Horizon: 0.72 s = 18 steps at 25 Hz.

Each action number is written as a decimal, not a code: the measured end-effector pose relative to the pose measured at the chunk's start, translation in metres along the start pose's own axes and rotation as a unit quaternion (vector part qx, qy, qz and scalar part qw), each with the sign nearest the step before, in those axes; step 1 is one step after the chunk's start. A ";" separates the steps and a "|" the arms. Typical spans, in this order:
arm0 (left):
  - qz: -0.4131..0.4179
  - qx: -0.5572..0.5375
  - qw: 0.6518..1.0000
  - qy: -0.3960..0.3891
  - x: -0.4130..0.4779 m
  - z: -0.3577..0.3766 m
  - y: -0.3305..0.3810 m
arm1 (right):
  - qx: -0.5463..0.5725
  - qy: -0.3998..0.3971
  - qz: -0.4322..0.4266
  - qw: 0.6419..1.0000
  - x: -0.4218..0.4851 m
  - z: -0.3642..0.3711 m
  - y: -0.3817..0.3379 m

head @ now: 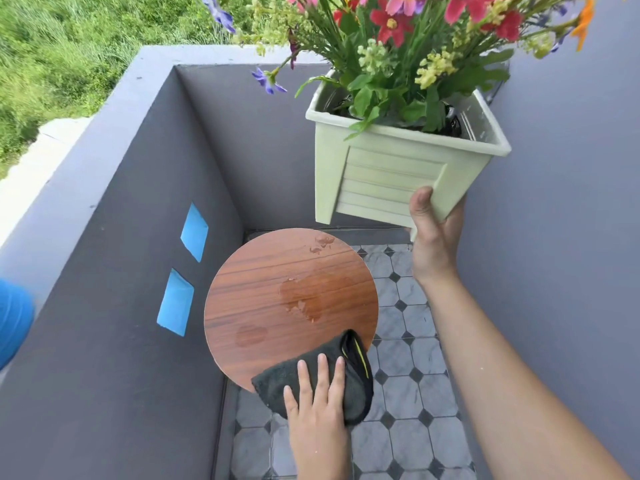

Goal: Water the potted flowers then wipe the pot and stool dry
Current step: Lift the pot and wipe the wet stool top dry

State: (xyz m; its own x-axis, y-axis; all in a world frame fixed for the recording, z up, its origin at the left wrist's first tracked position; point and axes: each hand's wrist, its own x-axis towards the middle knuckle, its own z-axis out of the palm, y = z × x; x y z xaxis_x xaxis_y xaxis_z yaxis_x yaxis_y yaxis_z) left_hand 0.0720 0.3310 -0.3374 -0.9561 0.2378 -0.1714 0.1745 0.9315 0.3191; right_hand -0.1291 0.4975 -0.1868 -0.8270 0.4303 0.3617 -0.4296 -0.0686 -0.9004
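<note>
Grey wall (pixel 104 341) (blue patches (pixel 194 232)), tiled floor (pixel 408 358)

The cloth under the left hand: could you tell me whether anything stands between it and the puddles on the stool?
Nothing visible does. The right hand holds the pot up clear of the stool, so only bare wood lies between the cloth and the main puddle.

The left hand (pixel 316 408) and right hand (pixel 434 242) are bare, forearms (pixel 498 368) uncovered.

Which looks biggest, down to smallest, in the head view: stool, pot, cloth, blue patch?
1. The stool and pot look about alike. The held-up pot is nearer the camera, so I'm unsure.
2. cloth
3. blue patch
</note>
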 end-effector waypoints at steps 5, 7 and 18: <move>-0.110 -0.485 0.863 -0.089 0.038 -0.064 0.042 | 0.003 0.034 -0.002 0.999 0.007 -0.005 0.005; -0.215 -0.675 0.701 -0.079 0.047 -0.081 0.049 | -0.004 0.042 -0.004 0.999 0.010 -0.009 0.005; -0.307 -0.716 0.610 -0.147 0.126 -0.115 -0.002 | -0.022 0.082 -0.022 0.996 0.022 -0.035 0.003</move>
State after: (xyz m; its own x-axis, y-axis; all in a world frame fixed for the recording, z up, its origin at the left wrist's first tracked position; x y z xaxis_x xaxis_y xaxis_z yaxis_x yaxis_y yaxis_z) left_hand -0.0762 0.3277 -0.2521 -0.6176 0.2002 -0.7606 -0.7805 -0.2745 0.5616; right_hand -0.1357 0.5385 -0.1898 -0.7358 0.5729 0.3610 -0.4451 -0.0075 -0.8954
